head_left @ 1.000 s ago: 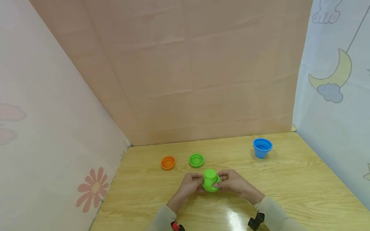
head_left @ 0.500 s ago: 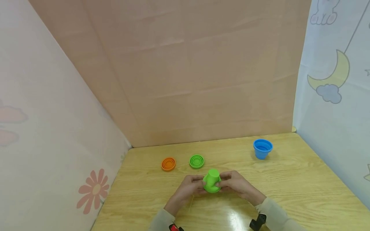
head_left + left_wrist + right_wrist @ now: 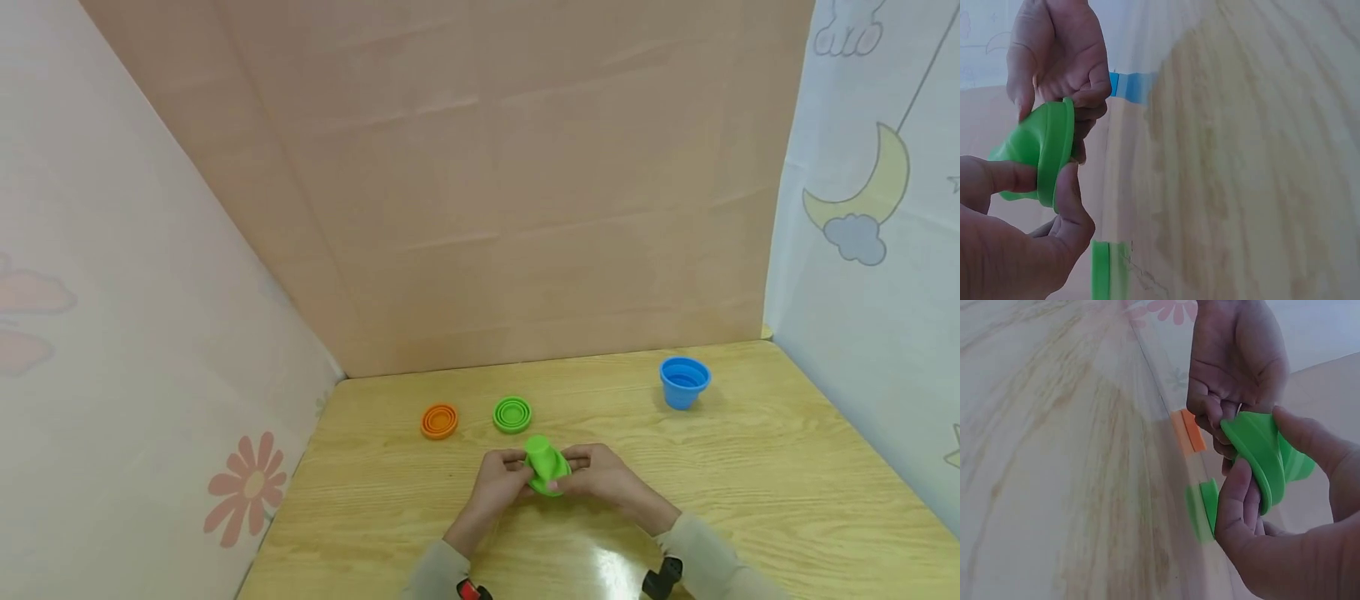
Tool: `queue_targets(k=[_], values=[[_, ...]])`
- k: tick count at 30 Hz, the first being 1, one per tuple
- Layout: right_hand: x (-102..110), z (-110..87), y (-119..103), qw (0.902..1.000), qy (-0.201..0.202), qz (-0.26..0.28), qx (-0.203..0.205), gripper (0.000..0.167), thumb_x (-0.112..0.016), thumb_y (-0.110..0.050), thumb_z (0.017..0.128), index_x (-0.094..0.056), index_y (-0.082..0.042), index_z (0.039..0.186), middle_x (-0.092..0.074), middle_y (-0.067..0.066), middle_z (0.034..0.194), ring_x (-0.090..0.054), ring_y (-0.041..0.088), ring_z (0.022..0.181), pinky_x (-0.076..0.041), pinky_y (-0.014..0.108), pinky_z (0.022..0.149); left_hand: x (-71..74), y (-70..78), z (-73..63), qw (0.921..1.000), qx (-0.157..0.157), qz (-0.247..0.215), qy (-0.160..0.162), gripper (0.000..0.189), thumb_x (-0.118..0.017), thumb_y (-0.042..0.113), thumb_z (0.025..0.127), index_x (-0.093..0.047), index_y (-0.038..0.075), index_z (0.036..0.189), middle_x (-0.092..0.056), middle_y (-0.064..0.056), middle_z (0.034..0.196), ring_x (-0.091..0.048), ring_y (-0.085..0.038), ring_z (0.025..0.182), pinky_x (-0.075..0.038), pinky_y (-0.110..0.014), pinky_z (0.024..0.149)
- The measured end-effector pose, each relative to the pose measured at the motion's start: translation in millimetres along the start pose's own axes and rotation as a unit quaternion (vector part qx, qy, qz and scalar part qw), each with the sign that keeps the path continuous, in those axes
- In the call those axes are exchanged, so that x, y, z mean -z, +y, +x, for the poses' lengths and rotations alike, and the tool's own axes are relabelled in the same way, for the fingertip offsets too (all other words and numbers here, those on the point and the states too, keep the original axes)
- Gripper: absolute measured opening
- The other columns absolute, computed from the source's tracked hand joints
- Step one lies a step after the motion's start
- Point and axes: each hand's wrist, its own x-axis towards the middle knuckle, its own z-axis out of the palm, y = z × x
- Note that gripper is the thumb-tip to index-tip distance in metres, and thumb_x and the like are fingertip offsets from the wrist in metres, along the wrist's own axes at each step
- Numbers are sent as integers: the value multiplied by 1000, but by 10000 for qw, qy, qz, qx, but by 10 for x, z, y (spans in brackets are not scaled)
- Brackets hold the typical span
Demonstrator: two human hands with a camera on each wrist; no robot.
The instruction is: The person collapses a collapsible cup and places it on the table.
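Note:
Between both hands, a green collapsible silicone cup [image 3: 542, 458] is held with its narrow base up and its wide rim down, above the table. My left hand [image 3: 498, 482] pinches its left side; in the left wrist view, thumb and fingers lie on either side of the rim of the cup [image 3: 1054, 150]. My right hand [image 3: 609, 477] pinches the right side, thumb pressed into the wall. The wall looks dented and twisted in the right wrist view, where the cup [image 3: 1260, 456] leans between the two hands.
Beyond the hands lie a flattened orange cup [image 3: 439, 422] and a flattened green cup [image 3: 512, 414]. An expanded blue cup [image 3: 684, 383] stands upright at the back right. The wooden table [image 3: 787, 492] meets a brown backdrop [image 3: 525, 208] and printed side walls.
The green cup's base tipped rightward, then back to the left, while both hands kept their pinch on it. The cups on the table have stayed put.

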Motion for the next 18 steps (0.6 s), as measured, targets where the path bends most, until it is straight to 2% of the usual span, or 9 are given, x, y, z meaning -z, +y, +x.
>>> queue_targets(k=[5,9,12,18], values=[[-69,-6,-39,9984,495,-201,-189,69,-86,-10,81,-57,15,137,-74,17,117,-70,18,97,-65,35,80,-73,55,-15,9991,12,270,314,42,-66,-1,92,-63,-14,132,-73,-14,100,-73,-14,84,-67,-28,72],[-69,-1,-51,9971,699,-299,-91,59,-84,-6,80,-62,15,131,-75,16,110,-69,18,92,-64,36,77,-109,93,-45,9989,-58,314,335,37,-67,-2,92,-67,-11,128,-73,-13,96,-72,-12,80,-66,-27,70],[-39,-1,-36,9970,708,-318,-3,53,-83,-5,81,-65,13,128,-76,14,107,-69,17,90,-64,36,75,-97,101,-68,9996,-112,241,95,37,-68,-3,91,-68,-9,128,-74,-13,98,-73,-13,82,-67,-28,72],[22,-3,-9,9982,507,-297,118,54,-81,-4,84,-63,14,131,-76,13,108,-69,16,91,-64,37,75,27,109,-69,9965,-250,4,-800,51,-72,-3,87,-64,-4,137,-76,-12,111,-74,-17,96,-64,-28,81]])
